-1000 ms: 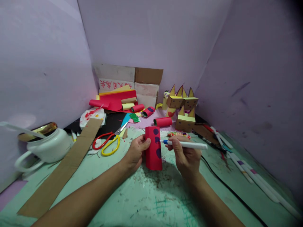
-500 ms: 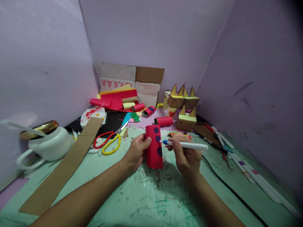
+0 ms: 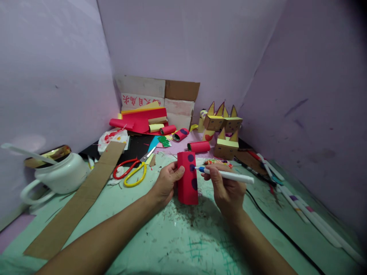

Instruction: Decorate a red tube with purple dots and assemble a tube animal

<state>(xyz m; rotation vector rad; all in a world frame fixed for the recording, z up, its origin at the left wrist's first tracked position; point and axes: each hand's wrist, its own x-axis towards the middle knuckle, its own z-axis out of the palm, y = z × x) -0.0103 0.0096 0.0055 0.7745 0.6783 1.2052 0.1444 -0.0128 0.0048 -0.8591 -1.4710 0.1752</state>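
My left hand grips a red paper-covered tube by its left side, thumb on the front, and keeps it nearly upright. Dark purple spots run down the tube's right side. Between the fingers of my right hand is a white marker with a blue tip end. Its tip points left and meets, or nearly meets, the middle spot. Behind the tube lies another red tube, and a red tube with purple spots sits farther back.
Scissors with red and yellow handles lie left of my hands, beside a long cardboard strip and a white pot. Cardboard boxes with pointed ears stand at the back right. More markers and a black cable are on the right.
The middle purple spot looks a little more filled in. My right hand and the marker have shifted very slightly; the tube stays in my left hand.
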